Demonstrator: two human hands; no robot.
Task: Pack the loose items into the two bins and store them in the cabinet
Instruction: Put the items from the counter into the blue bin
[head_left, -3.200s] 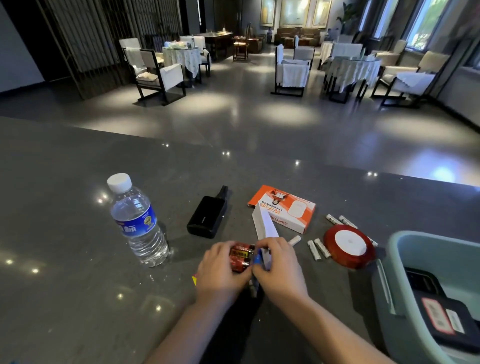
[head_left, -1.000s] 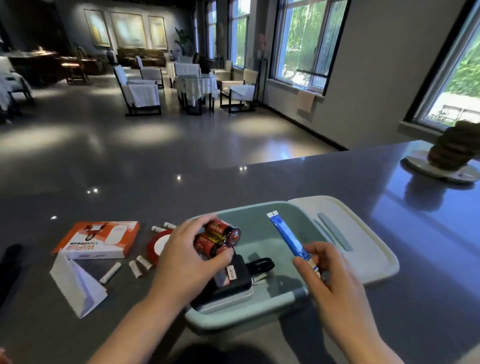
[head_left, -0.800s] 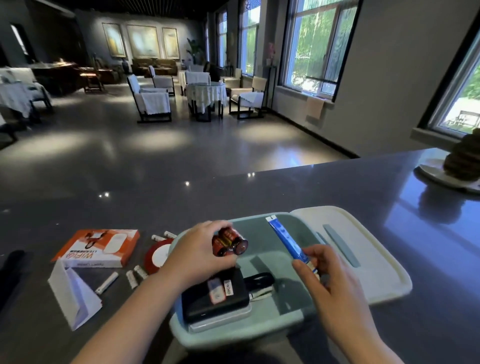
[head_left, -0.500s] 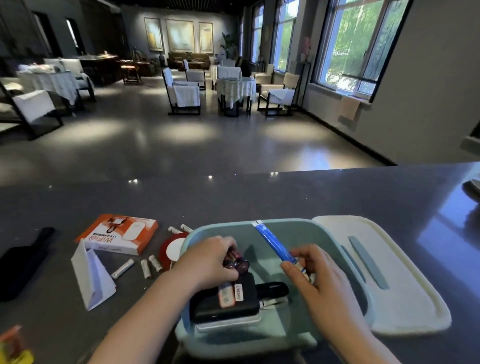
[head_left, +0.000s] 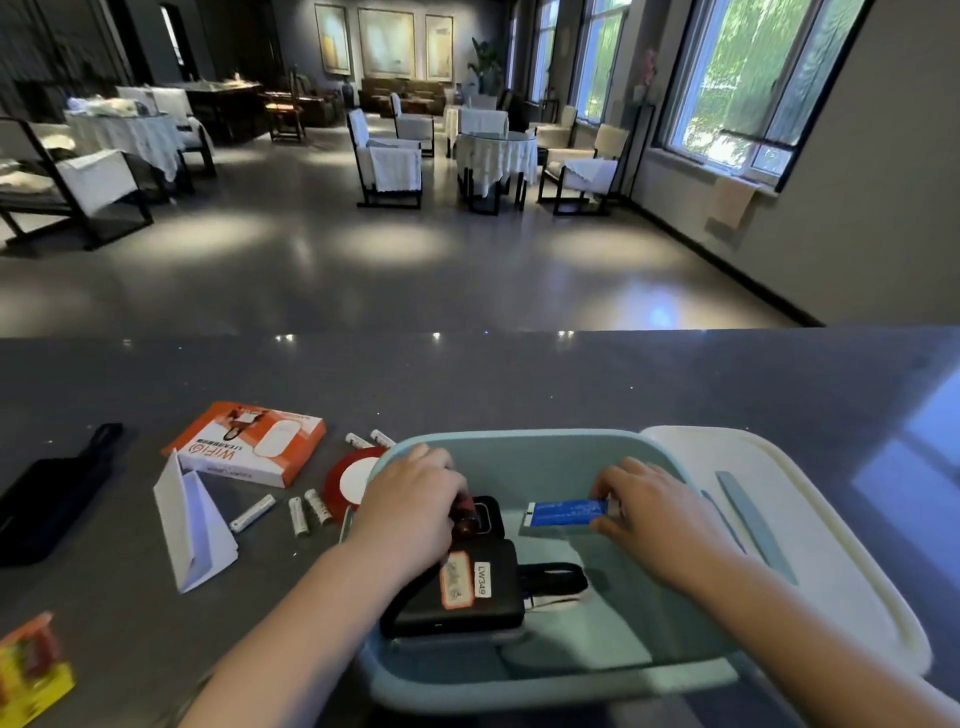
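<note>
Loose white batteries (head_left: 301, 514), an orange box (head_left: 249, 441) and red tape (head_left: 348, 480) wait on the desk (head_left: 519, 384). Inside the teal bin (head_left: 519, 444), the left hand (head_left: 410, 506) grips red batteries (head_left: 464, 512), lowering them beside a black case (head_left: 462, 592); the right hand (head_left: 654, 512) pinches a blue packet (head_left: 566, 512), laying it flat to save room.

Red batteries (head_left: 464, 514) and blue packet (head_left: 566, 512) lie low inside teal bin (head_left: 519, 441).

grey counter (head_left: 571, 384); teal bin (head_left: 524, 444), orange box (head_left: 249, 441), batteries (head_left: 306, 514)
</note>
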